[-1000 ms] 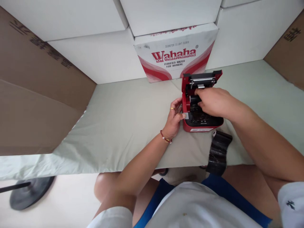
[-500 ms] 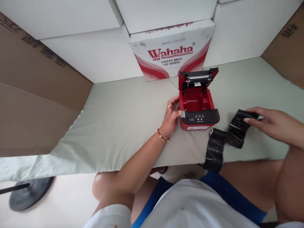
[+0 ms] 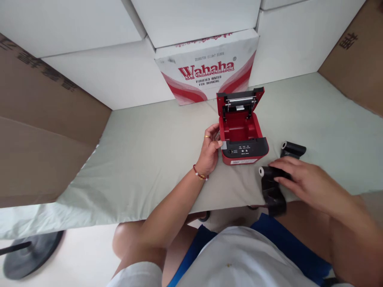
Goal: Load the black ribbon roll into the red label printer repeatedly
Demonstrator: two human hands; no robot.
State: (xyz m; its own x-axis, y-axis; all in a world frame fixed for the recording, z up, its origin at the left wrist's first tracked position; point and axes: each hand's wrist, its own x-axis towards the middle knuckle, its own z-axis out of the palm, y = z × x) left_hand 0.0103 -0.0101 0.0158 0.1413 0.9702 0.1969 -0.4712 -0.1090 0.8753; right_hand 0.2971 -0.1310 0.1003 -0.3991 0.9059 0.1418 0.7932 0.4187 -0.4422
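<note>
Boxy red-and-black plastic device (image 3: pixel 245 150) on the pale green cloth-covered table (image 3: pixel 149 151), right of centre, between the 2 hands. Hinged lid raised, leaning back; red inner well open to view, left and right walls exposed. Front face stands a little back from the table's front edge, a strip of cloth between.

Left hand (image 3: pixel 210 149) clasps the device's left side: thumb on the grey patch at the near corner, fingers bent along the wall.

Right hand (image 3: pixel 299 177) pinches a shiny black roll with a pale core (image 3: pixel 271 172) between thumb and fingers, off the device's right front corner, apart from it. Loose black film (image 3: pixel 273 199) trails below the roll, blurred; lower end overlaps the table's front edge.

2nd black roll with a pale core (image 3: pixel 295 148) lies just beyond the right hand, core end facing the device, gap of cloth between. Film beneath it leads toward the hand.

Behind: white-and-red printed carton (image 3: pixel 206 75) near the raised lid, little room there. More room sideways: broad cloth left to the large brown cardboard box (image 3: pixel 44 139), and right of the 2nd roll too.
</note>
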